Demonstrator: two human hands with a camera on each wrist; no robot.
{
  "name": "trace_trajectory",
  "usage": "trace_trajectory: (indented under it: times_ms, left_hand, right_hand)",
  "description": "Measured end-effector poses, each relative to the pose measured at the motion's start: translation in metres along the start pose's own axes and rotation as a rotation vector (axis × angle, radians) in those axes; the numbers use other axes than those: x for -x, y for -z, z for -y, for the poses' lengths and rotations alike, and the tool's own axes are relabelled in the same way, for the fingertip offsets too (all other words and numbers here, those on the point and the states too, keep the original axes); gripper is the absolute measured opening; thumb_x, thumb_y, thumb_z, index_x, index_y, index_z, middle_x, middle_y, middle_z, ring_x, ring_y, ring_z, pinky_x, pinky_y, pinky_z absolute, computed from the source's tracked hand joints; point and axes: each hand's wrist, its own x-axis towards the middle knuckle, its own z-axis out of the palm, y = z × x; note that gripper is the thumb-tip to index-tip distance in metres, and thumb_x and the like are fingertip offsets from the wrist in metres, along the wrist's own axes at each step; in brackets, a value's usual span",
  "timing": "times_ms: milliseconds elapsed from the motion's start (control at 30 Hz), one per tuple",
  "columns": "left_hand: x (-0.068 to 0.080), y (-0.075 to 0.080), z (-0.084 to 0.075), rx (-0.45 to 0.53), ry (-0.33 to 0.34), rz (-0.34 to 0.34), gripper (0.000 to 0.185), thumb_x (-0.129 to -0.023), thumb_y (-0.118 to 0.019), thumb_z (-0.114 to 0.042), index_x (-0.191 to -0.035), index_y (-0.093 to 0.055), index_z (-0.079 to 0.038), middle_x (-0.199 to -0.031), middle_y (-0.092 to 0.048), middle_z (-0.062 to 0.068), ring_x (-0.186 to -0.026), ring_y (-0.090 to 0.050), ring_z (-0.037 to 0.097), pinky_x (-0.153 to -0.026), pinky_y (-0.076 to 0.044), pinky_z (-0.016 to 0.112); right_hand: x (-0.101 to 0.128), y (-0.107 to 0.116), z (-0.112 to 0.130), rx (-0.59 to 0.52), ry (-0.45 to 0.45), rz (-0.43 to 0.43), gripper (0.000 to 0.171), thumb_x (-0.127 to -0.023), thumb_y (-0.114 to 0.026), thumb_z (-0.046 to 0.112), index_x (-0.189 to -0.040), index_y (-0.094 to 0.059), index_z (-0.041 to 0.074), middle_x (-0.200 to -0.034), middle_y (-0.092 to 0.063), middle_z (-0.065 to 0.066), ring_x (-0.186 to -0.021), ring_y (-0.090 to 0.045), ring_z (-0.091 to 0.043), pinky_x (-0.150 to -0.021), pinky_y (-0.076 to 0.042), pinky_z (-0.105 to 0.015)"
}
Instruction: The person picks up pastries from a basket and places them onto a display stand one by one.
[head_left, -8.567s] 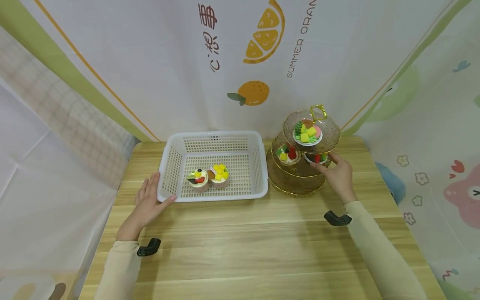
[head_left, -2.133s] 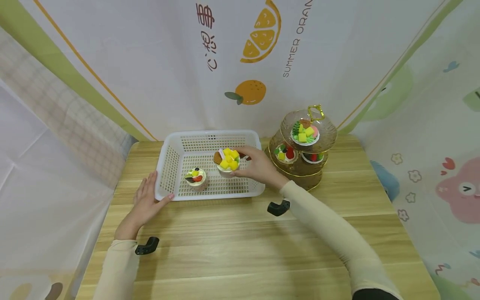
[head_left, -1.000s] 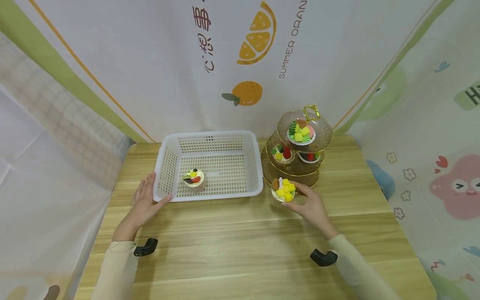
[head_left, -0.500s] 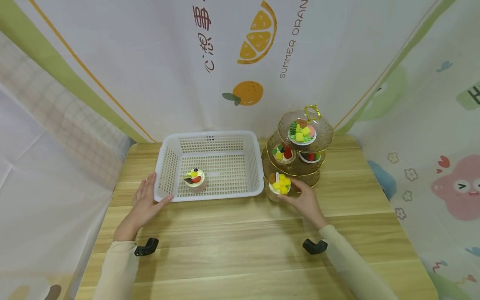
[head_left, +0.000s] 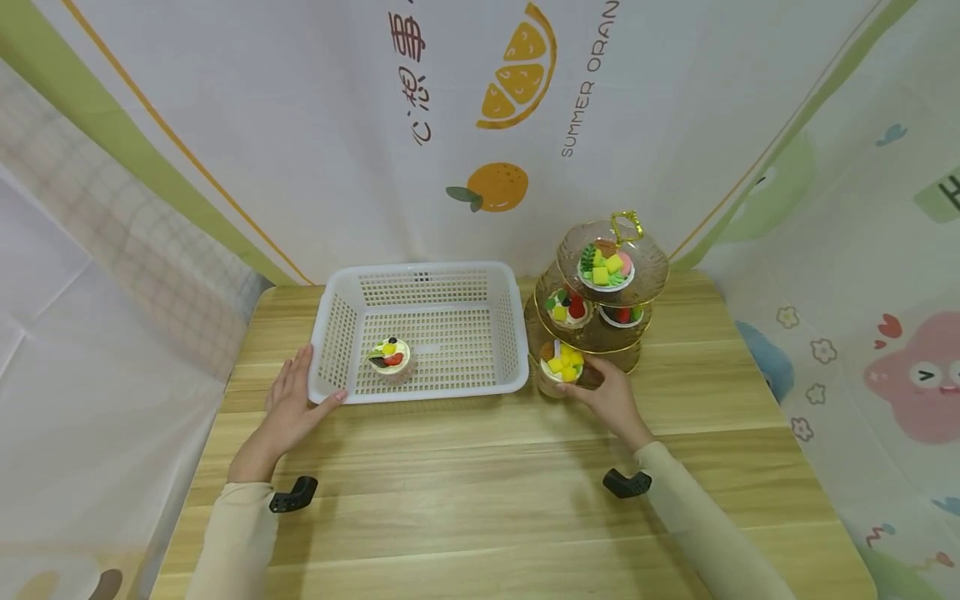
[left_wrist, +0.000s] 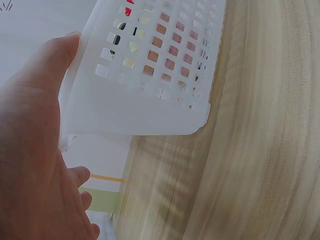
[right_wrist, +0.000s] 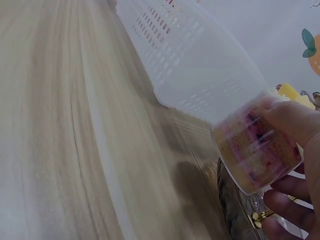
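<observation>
My right hand (head_left: 613, 403) holds a cupcake (head_left: 559, 367) with yellow cubes and a brown biscuit on top, thumb and fingers on its sides. In the right wrist view its clear cup (right_wrist: 256, 145) shows pink and yellow layers and tilts close over the edge of the tiered stand (head_left: 627, 360). My left hand (head_left: 287, 415) rests at the front left corner of the white basket (head_left: 420, 397), its thumb (left_wrist: 55, 55) along the rim and the other fingers reaching along the left side. Inside the basket stands one cupcake (head_left: 391, 358) with red and yellow fruit.
On the stand's top tier is a green-creamed cupcake (head_left: 606, 268); the middle tier bears a strawberry-topped cupcake (head_left: 567, 308) and a partly hidden one (head_left: 622, 315). A gold handle (head_left: 627, 227) tops the stand. Behind the wooden table (head_left: 465, 500) hangs a printed curtain (head_left: 360, 167).
My right hand left the middle tier, took the yellow-cubed cupcake from the basket and carried it right to the stand's bottom tier, lately edging slightly inward. My left hand stayed at the basket's corner.
</observation>
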Motion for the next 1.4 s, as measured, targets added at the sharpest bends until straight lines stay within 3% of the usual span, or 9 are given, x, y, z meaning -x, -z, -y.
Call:
trace_trajectory:
  times_ms: [333,433,667,800,1200,1400]
  left_hand:
    - [-0.001,-0.001,0.003,0.000,-0.002,-0.003,0.103,-0.094,-0.057,-0.054,-0.159,0.013,-0.012,-0.166,0.008,0.024,-0.150,0.009,0.051,-0.113,0.004,0.074]
    - [0.000,-0.001,0.002,0.006,-0.002,0.000,0.104,-0.094,-0.057,-0.054,-0.159,0.012,-0.012,-0.166,0.009,0.024,-0.150,0.009,0.051,-0.113,0.004,0.074]
    - [-0.001,-0.001,0.003,0.004,0.000,0.004,0.104,-0.094,-0.057,-0.054,-0.159,0.014,-0.014,-0.166,0.008,0.024,-0.150,0.010,0.050,-0.113,0.005,0.073]
    - [-0.001,0.000,0.002,0.003,-0.001,0.003,0.104,-0.094,-0.057,-0.054,-0.159,0.014,-0.014,-0.166,0.008,0.024,-0.150,0.010,0.050,-0.113,0.004,0.074]
    - [-0.001,0.000,0.001,0.013,0.001,0.006,0.104,-0.094,-0.057,-0.054,-0.158,0.015,-0.015,-0.166,0.010,0.022,-0.151,0.011,0.050,-0.113,0.005,0.075]
    - [0.000,0.000,0.001,0.012,0.006,0.004,0.104,-0.094,-0.057,-0.054,-0.158,0.016,-0.016,-0.166,0.011,0.020,-0.151,0.011,0.050,-0.113,0.005,0.075]
  right_hand:
    - [-0.005,0.001,-0.003,-0.023,-0.014,0.007,0.058,-0.078,-0.085,0.026,-0.127,-0.064,0.003,-0.115,-0.071,-0.016,-0.102,-0.068,-0.028,-0.080,-0.053,-0.018]
    - [-0.006,0.002,-0.005,-0.024,-0.023,0.014,0.059,-0.078,-0.085,0.029,-0.126,-0.065,0.003,-0.116,-0.071,-0.016,-0.103,-0.068,-0.028,-0.082,-0.055,-0.020]
    - [-0.011,0.005,-0.008,-0.016,-0.047,0.032,0.060,-0.081,-0.082,0.035,-0.128,-0.063,0.003,-0.121,-0.069,-0.017,-0.109,-0.066,-0.031,-0.093,-0.055,-0.045]
    - [-0.014,0.007,-0.008,-0.018,-0.066,0.039,0.061,-0.081,-0.081,0.038,-0.128,-0.063,0.003,-0.122,-0.069,-0.018,-0.110,-0.066,-0.032,-0.094,-0.054,-0.049]
    - [-0.017,0.008,-0.009,-0.006,-0.083,0.038,0.059,-0.082,-0.080,0.039,-0.126,-0.064,0.002,-0.119,-0.070,-0.018,-0.107,-0.066,-0.030,-0.089,-0.055,-0.040]
    - [-0.017,0.006,-0.008,-0.006,-0.091,0.017,0.056,-0.084,-0.078,0.038,-0.126,-0.064,0.003,-0.119,-0.069,-0.017,-0.107,-0.066,-0.029,-0.084,-0.054,-0.026]
